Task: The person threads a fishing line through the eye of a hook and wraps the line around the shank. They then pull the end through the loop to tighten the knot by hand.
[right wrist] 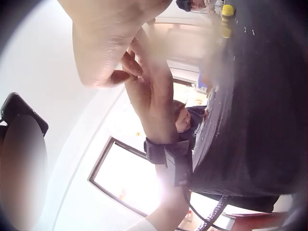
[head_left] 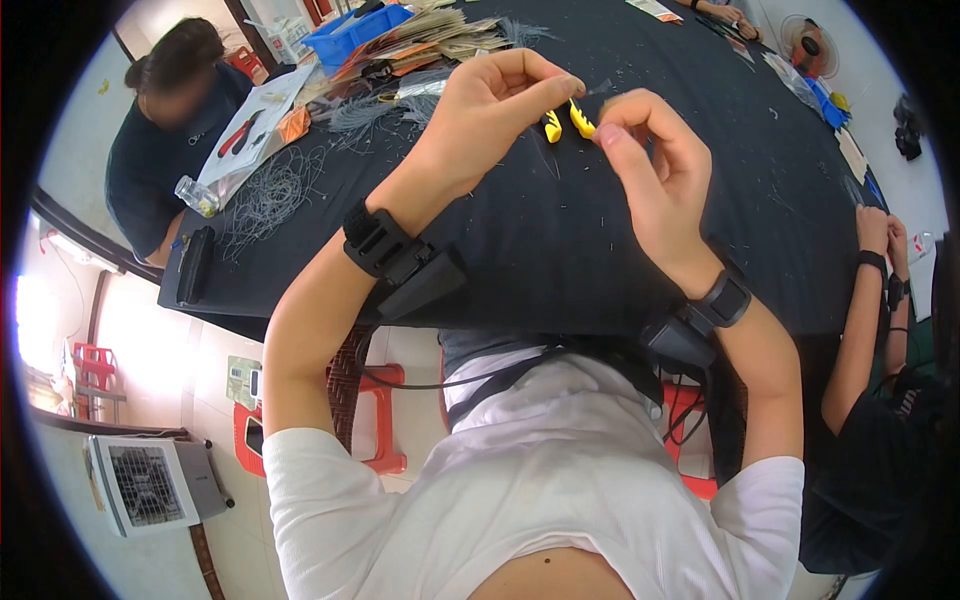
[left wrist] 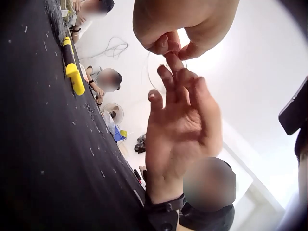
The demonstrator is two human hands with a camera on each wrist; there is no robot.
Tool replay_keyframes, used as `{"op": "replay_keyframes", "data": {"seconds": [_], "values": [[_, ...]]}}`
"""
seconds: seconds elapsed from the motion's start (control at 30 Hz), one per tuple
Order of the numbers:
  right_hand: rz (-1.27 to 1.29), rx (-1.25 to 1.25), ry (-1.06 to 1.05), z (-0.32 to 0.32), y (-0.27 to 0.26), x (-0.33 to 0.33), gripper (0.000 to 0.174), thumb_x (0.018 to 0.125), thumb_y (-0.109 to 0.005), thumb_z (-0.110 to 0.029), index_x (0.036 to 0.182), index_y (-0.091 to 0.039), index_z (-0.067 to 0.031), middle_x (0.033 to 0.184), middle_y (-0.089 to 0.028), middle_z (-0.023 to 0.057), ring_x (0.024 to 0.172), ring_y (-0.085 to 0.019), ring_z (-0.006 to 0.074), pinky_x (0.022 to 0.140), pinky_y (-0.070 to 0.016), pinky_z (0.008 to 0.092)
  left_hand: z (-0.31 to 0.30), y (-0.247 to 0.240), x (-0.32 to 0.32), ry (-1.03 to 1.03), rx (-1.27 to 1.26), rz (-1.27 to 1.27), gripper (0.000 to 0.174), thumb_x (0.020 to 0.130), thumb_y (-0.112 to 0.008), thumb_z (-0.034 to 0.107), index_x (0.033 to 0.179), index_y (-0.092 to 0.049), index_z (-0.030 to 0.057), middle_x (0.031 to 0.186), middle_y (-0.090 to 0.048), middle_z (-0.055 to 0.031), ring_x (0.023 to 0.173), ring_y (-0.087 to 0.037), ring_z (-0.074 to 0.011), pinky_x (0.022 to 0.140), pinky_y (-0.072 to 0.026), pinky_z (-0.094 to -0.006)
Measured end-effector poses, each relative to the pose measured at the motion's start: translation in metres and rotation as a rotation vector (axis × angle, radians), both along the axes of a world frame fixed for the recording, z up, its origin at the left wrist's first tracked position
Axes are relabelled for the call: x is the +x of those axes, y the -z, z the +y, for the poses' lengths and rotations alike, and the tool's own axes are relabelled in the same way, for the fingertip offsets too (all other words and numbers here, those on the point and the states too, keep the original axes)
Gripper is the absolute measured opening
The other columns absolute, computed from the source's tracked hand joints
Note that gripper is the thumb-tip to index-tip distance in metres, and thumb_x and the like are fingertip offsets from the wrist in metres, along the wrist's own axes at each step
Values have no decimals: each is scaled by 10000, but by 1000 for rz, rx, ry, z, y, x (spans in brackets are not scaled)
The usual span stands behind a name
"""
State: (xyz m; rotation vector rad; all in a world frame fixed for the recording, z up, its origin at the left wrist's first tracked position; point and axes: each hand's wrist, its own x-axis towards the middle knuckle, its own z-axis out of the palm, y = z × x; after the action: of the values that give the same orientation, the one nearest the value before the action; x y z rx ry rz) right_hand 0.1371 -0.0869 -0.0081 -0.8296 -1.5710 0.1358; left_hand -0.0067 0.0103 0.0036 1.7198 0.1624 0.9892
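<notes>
My left hand (head_left: 480, 115) is raised over the black-covered table, thumb and index finger pinched together at the tips. Facing it on the right, my right hand (head_left: 665, 170) has its thumb and bent fingers together. In the left wrist view a fine, thin strand (left wrist: 149, 72) curves beside the meeting fingertips; I cannot tell its exact kind. Fingers hide most of it. Below and between the hands, a tool with yellow and black handles (head_left: 582, 122) lies on the table. Its far end is hidden behind the left fingertips in the head view.
A tangle of grey strands (head_left: 275, 200) lies at the left, near a clear jar (head_left: 197, 196) and red-handled pliers (head_left: 238, 136). Behind them stand a blue bin (head_left: 355, 38) and stacked brown packets (head_left: 425, 35). Other people sit around the table (head_left: 540, 270).
</notes>
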Motion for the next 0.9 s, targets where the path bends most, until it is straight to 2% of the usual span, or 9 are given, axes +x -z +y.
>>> {"op": "replay_keyframes", "data": {"seconds": [0.1, 0.2, 0.3, 0.4, 0.43, 0.53, 0.57, 0.77, 0.9], "values": [[77, -142, -5, -7, 0, -4, 112, 797, -552, -21, 694, -509, -34, 598, -456, -30, 532, -373, 15, 494, -276, 186, -1, 0, 0, -24, 6, -37, 133, 868, -580, 150, 915, -604, 29, 817, -564, 34, 669, -409, -1, 594, -337, -153], [240, -145, -124, -6, 1, -4, 155, 805, -544, -24, 669, -474, -49, 564, -411, -41, 503, -331, 5, 467, -244, 185, -2, -2, 0, -20, 4, -84, 143, 869, -580, 158, 920, -607, 27, 811, -563, 36, 662, -403, -2, 591, -330, -152], [557, -302, -461, 4, 2, 11, 179, 813, -522, -15, 652, -454, -53, 568, -387, -52, 500, -313, 9, 465, -247, 194, -1, 0, 3, -41, 30, -99, 149, 874, -576, 165, 925, -608, 29, 806, -561, 38, 653, -387, 0, 577, -321, -154], [91, 33, -166, 2, -4, 18, 180, 773, -539, -30, 627, -438, -56, 545, -358, -29, 468, -315, 53, 456, -252, 211, 0, -4, -2, -62, -3, -77, 152, 842, -598, 111, 913, -600, -23, 898, -635, -67, 845, -581, -90, 767, -446, -200], [-290, 199, 45, -2, -11, 25, 141, 673, -590, -64, 619, -460, -64, 595, -440, 16, 494, -408, 126, 487, -316, 247, 2, -4, -2, -57, -4, -78, 151, 843, -597, 111, 912, -601, -23, 896, -635, -65, 842, -580, -88, 765, -445, -200], [-690, 553, 123, 0, -26, 14, 157, 567, -636, -114, 618, -493, -77, 714, -533, 46, 608, -511, 185, 556, -377, 286, 5, -4, -4, -56, -4, -86, 150, 842, -596, 113, 909, -603, -21, 886, -635, -60, 830, -579, -83, 759, -445, -199], [-746, 546, 178, -3, -24, 16, 149, 544, -638, -140, 608, -511, -93, 865, -596, 24, 736, -560, 186, 629, -406, 314, 4, -4, -3, -59, -9, -93, 150, 841, -598, 113, 908, -604, -21, 881, -635, -58, 824, -579, -81, 755, -446, -199], [-910, 725, 310, -1, -21, 18, 126, 592, -617, -201, 570, -519, -125, 1069, -630, -23, 864, -550, 149, 683, -389, 283, 0, -6, -3, -55, 4, -82, 146, 839, -598, 103, 910, -602, -24, 861, -632, -52, 791, -579, -77, 714, -458, -199], [-919, 748, 334, 1, -20, 18, 133, 603, -610, -205, 540, -511, -141, 1128, -615, -52, 921, -534, 129, 699, -377, 268, 0, -7, -3, -48, 3, -87, 141, 841, -594, 98, 911, -600, -25, 854, -628, -49, 778, -578, -75, 693, -461, -194]]}}
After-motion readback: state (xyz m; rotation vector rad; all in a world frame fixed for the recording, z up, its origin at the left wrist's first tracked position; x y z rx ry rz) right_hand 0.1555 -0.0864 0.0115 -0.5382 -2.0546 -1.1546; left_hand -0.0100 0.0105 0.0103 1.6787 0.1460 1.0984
